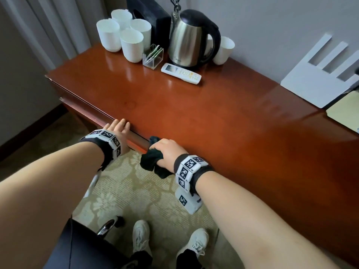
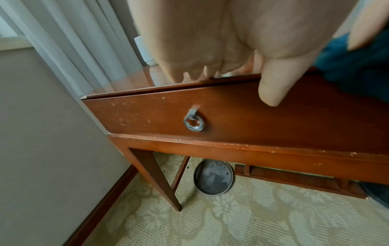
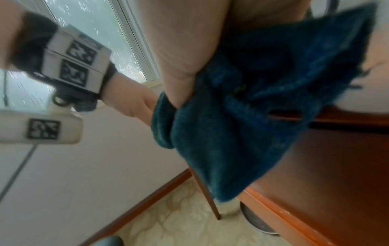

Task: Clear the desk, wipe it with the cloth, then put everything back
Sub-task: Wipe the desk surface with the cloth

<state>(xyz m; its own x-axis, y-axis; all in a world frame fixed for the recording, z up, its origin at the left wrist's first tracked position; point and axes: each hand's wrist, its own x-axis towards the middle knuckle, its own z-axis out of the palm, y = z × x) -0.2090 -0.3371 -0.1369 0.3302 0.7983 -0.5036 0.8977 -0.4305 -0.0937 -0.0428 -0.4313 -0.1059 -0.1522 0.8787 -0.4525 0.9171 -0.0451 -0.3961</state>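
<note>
We look down from the head camera at a glossy red-brown desk point(image 1: 194, 113) that runs from the left of the frame to the lower right. Our right hand point(image 1: 167, 150), low in the centre, has its fingers curled round a bunched dark blue cloth point(image 1: 153, 160) at the desk's front edge; part of the cloth hangs below the edge. Our left hand point(image 1: 116, 127), just to its left, lies flat with straight fingers over the same edge and holds nothing. In the left wrist view its thumb point(image 2: 275, 83) points down over a drawer front with a ring pull point(image 2: 193, 123).

The desk is not cleared. At the upper centre stand four white cups point(image 1: 124, 33) in a cluster, a steel kettle point(image 1: 190, 37) with a fifth cup point(image 1: 223, 49) to its right, a clear sachet holder point(image 1: 153, 57) and a white remote point(image 1: 180, 73) in front of the kettle. A white board point(image 1: 318, 78) leans at the right.

We judge these risks:
- Wiping toward the back with things there could knock over a cup or push the remote.
- The kettle may hold water; a nudge could spill it.
- The loose hanging cloth could snag the ring pull.
- Wiping round the things would leave patches unwiped.
</note>
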